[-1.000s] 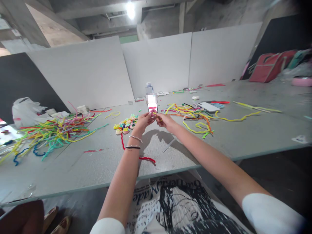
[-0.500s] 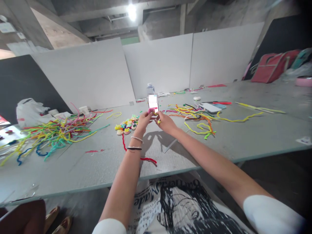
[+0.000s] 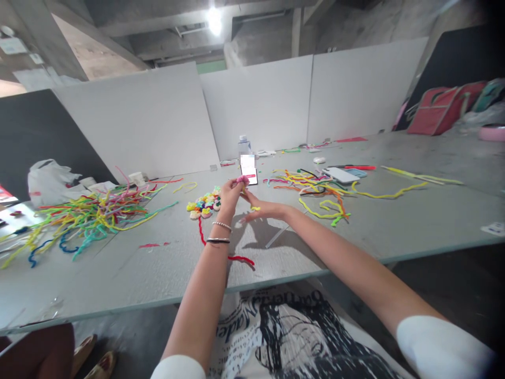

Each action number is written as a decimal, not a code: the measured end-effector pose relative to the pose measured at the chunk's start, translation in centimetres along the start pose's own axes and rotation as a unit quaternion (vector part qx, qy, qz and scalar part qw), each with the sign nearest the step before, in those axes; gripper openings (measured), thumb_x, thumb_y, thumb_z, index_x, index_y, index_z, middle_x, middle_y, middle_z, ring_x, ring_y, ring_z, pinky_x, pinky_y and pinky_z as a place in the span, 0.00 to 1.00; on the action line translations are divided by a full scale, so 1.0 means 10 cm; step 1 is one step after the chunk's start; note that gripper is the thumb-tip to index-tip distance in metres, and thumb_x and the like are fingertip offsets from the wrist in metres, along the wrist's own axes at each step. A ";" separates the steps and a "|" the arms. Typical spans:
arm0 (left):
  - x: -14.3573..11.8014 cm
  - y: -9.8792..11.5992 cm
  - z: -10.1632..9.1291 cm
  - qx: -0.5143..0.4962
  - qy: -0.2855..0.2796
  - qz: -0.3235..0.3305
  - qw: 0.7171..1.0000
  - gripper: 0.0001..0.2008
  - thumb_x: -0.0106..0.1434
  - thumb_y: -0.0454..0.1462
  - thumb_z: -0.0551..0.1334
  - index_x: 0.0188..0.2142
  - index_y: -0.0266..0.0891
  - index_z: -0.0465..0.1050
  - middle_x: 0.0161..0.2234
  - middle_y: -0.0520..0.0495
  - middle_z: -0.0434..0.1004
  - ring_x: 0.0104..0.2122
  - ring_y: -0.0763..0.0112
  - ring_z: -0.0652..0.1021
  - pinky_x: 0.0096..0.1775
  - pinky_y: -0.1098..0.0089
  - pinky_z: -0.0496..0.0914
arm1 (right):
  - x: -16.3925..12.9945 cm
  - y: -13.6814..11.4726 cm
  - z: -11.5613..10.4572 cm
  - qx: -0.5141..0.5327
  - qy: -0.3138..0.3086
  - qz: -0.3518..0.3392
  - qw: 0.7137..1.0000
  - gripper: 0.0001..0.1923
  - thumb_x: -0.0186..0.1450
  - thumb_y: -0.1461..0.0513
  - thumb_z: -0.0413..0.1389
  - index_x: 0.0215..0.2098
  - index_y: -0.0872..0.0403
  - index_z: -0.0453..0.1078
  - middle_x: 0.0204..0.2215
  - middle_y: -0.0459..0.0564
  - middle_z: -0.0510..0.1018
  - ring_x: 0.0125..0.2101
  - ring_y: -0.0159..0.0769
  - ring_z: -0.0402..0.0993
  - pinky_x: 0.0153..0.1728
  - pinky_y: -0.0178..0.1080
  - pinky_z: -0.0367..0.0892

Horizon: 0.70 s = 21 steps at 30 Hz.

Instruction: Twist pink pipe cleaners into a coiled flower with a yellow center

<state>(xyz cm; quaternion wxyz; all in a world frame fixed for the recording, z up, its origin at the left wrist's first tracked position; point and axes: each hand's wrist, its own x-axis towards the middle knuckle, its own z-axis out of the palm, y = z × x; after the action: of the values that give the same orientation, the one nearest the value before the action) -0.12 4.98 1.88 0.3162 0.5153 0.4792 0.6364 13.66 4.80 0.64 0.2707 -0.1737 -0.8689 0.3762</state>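
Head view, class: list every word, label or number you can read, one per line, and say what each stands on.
"Made", in part, upside down: printed garment in the person's lap; its other lettering is too distorted to read.
Phone screen: blurred, unreadable.
White bottle label: too small to read.

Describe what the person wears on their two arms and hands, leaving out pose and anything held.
Both arms are bare to short white sleeves. The left hand has two bracelets at the wrist, a silver beaded bracelet and a black band. The right hand shows no jewellery.

grey table [image 3: 394,221], pipe cleaners [image 3: 82,216], phone [image 3: 249,169]
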 end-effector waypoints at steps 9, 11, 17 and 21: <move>0.05 -0.06 -0.01 0.047 0.021 -0.003 0.999 0.12 0.50 0.40 0.63 0.34 0.36 0.75 0.28 0.47 0.77 0.30 0.70 0.76 0.32 0.73 0.66 | 0.01 -0.05 -0.07 0.185 0.110 0.122 0.969 0.27 0.51 0.72 0.46 0.49 0.52 0.65 0.46 0.53 0.74 0.47 0.36 0.68 0.35 0.33 0.64; 0.06 -0.05 0.00 0.039 0.028 -0.008 0.999 0.12 0.50 0.40 0.63 0.34 0.37 0.74 0.28 0.47 0.77 0.32 0.69 0.76 0.34 0.73 0.66 | 0.02 -0.03 -0.08 0.192 0.165 0.125 0.959 0.28 0.47 0.74 0.45 0.45 0.53 0.66 0.46 0.52 0.74 0.47 0.35 0.68 0.30 0.30 0.62; 0.08 -0.01 0.00 -0.007 0.071 -0.028 0.997 0.12 0.53 0.42 0.61 0.34 0.37 0.70 0.35 0.45 0.78 0.32 0.72 0.77 0.34 0.73 0.66 | 0.12 0.08 -0.16 0.208 0.316 0.162 0.911 0.28 0.46 0.75 0.44 0.44 0.53 0.62 0.41 0.51 0.76 0.38 0.32 0.71 0.27 0.30 0.60; 0.06 0.03 0.02 -0.011 0.050 -0.080 0.996 0.12 0.55 0.44 0.60 0.34 0.38 0.68 0.37 0.43 0.78 0.32 0.72 0.77 0.33 0.73 0.65 | 0.12 0.18 -0.21 -0.004 0.376 0.170 0.911 0.28 0.51 0.73 0.49 0.50 0.54 0.61 0.44 0.54 0.73 0.43 0.39 0.68 0.37 0.39 0.64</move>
<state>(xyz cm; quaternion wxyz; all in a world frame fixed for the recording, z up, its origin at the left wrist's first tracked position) -0.10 5.47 2.35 0.3476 0.4395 0.5266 0.6393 14.17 7.77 0.87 0.5090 -0.4483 -0.6616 0.3198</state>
